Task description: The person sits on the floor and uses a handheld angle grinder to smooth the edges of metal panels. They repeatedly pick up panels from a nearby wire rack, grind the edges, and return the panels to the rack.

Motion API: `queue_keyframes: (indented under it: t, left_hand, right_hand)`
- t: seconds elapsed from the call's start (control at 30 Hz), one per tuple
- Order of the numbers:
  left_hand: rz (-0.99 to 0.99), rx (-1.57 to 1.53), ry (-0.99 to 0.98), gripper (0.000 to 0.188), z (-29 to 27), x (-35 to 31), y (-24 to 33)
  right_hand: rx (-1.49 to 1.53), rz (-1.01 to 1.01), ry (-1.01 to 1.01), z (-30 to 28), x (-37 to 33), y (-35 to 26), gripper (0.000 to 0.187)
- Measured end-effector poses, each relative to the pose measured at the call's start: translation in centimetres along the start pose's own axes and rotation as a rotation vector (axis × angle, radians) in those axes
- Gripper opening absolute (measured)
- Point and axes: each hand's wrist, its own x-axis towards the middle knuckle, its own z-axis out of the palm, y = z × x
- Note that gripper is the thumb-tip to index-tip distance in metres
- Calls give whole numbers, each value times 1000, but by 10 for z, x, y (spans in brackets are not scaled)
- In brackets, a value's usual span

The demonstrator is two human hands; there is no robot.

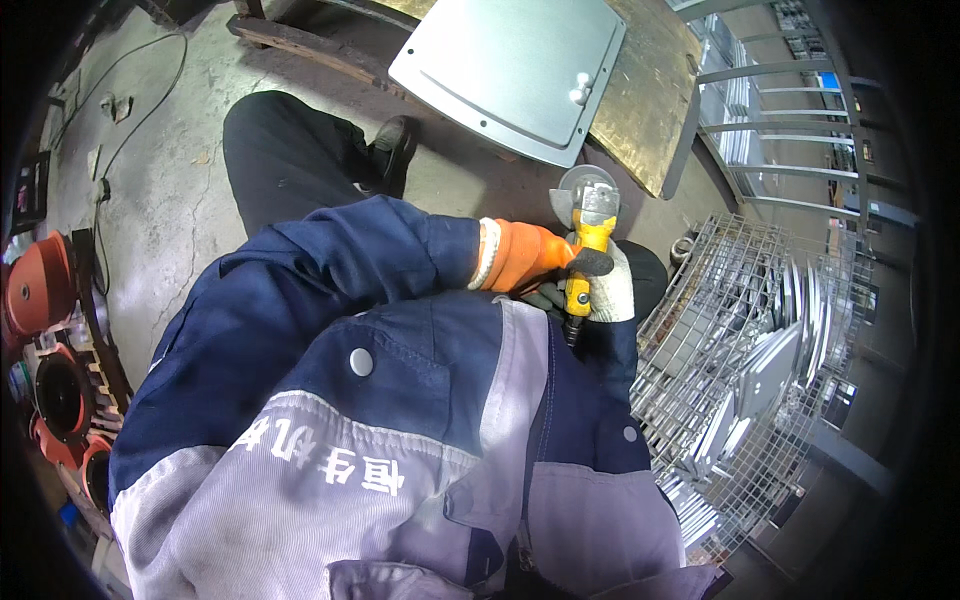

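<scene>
A small yellow grinder with a round grey disc at its top is held upright in front of my chest. My left hand, in an orange glove, wraps around its body from the left. On the other side my right hand, in a white glove, grips the lower part of the tool. Just beyond the disc lies a flat grey metal plate with two small knobs, resting on a brown board.
A wire mesh basket full of several shiny metal plates stands at my right. Orange round parts sit on a rack at the left. A cable runs over the concrete floor. My leg and black shoe reach toward the board.
</scene>
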Motion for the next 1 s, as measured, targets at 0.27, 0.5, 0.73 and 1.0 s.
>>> queue_keyframes:
  t: [0.27,0.5,0.73,1.0]
  left_hand:
    - [317,-201,270,47,23,-53,2]
    - [841,330,661,29,-32,-85,-2]
    - [602,-581,445,35,-21,-97,7]
    - [627,-56,473,46,16,-69,10]
  right_hand:
    - [302,91,-414,41,29,-45,22]
    - [25,111,-583,143,82,-89,17]
    - [-15,97,-580,146,79,-96,18]
    - [128,174,-436,80,61,-69,23]
